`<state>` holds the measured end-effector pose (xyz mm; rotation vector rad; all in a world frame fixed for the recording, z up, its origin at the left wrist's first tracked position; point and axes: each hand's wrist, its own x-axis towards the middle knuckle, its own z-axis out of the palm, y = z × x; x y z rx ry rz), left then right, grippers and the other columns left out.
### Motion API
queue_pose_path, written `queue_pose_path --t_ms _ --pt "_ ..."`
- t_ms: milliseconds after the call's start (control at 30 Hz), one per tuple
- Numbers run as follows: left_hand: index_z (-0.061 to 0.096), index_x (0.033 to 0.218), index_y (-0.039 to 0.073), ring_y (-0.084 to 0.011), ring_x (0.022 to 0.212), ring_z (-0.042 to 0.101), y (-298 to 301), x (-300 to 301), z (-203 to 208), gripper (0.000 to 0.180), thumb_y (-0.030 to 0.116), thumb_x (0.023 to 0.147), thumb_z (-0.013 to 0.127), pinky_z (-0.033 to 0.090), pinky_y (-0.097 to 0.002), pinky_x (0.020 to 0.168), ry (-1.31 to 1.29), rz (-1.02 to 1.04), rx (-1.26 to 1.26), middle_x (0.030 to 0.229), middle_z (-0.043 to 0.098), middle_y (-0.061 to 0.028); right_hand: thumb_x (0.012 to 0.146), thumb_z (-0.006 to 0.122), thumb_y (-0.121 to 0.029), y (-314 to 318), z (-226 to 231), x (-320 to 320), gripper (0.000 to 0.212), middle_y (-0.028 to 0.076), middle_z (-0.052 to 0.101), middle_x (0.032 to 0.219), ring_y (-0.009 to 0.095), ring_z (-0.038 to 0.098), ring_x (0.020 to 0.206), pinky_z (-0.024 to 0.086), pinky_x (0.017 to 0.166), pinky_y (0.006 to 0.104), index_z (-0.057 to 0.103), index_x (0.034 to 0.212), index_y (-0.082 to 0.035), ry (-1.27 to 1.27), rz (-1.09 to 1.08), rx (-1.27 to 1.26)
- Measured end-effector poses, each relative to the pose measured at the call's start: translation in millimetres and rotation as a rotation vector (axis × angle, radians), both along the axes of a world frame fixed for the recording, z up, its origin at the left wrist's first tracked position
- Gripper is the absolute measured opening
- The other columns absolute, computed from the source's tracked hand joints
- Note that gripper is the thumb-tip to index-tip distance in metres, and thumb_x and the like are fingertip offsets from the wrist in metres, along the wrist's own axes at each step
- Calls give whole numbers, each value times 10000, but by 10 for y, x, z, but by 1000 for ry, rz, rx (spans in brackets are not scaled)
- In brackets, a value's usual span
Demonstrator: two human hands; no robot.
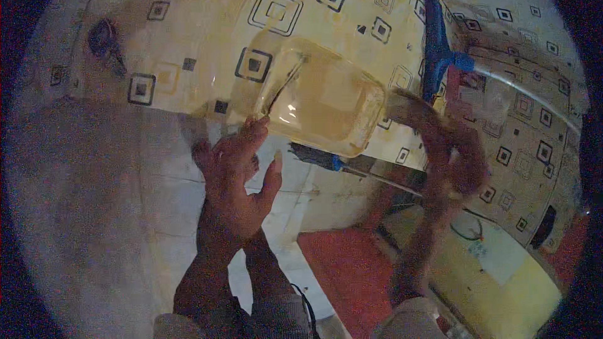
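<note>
A clear, yellowish rectangular plastic tub (326, 103) sits near the front edge of a patterned surface. A thin dark stick (284, 88) slants along its left side. My left hand (242, 179) is at the tub's lower left corner with its thumb spread away from the fingers. Its fingertips are by the stick's lower end; whether they touch it is unclear. To the right of the tub is my right hand (455, 157), bent and smeared, its fingers dark and hard to make out. Anything within it cannot be seen.
The surface has a cream covering (207, 75) printed with squares. Below the tub lies a dark-bristled brush (314, 154) with a blue collar and long pale handle. A blue pipe (436, 44) joins a clear hose (527, 91). A yellowish board (502, 270) and red panel (348, 270) lie lower right.
</note>
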<state>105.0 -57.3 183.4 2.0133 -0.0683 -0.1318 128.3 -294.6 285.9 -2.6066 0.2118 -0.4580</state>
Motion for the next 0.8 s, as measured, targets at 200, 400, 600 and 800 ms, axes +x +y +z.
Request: queue_pose_path --t_ms 200,400,600,800 --pt "482 1259 109 -276 1068 522 -17 -50 -150 549 71 759 706 400 -399 909 -47 24 -11 1277 536 -84 685 754 -70 239 284 -50 195 68 634 861 173 577 788 461 734 307 667 846 -3 -352 53 -21" --pt "518 1192 62 -290 1103 549 2 -44 -119 447 40 782 694 440 -399 939 -80 15 1 1194 582 -149 697 720 -63 -31 519 -271 192 94 625 863 218 582 808 473 734 325 671 858 29 -269 -322 -278" --pt "473 1266 153 -262 1104 515 25 -74 -235 530 165 785 695 283 -512 970 -54 -36 82 1298 532 -51 713 696 -47 196 439 -186 202 95 624 864 212 598 805 509 703 323 666 895 35 -437 55 -272" --pt "518 1189 58 -289 1093 553 -20 -34 -99 422 44 798 675 439 -399 943 -102 13 20 1194 574 -170 708 704 -27 -221 591 -450 208 113 623 925 211 608 818 519 715 318 656 890 62 -465 -135 -540"
